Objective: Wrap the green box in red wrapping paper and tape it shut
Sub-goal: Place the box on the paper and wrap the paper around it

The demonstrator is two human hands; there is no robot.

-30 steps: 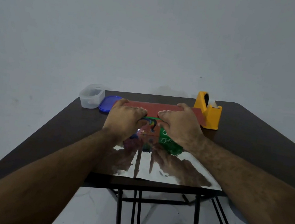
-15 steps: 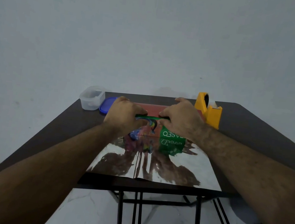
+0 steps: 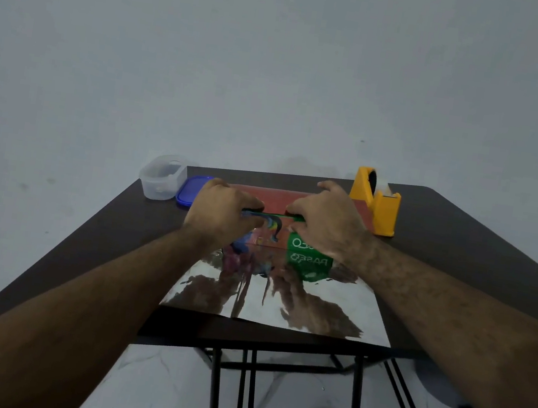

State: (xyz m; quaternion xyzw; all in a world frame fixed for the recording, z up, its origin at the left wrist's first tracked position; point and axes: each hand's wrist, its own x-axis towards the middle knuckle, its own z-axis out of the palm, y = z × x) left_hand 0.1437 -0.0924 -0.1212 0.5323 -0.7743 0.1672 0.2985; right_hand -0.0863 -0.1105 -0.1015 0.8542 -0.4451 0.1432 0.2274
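Partly hidden green box (image 3: 304, 240), colourful print, mirrored in silver paper (image 3: 281, 302).

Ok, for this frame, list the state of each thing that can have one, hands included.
Green box: on the wrapping paper, not yet covered, held by both hands.
Wrapping paper: spread on the table, shiny side up near the person, red side showing behind the box.
Left hand: grips the box.
Right hand: grips the box.
Tape dispenser: upright, untouched.
Clear container: open.
Blue lid: off, lying beside the container.
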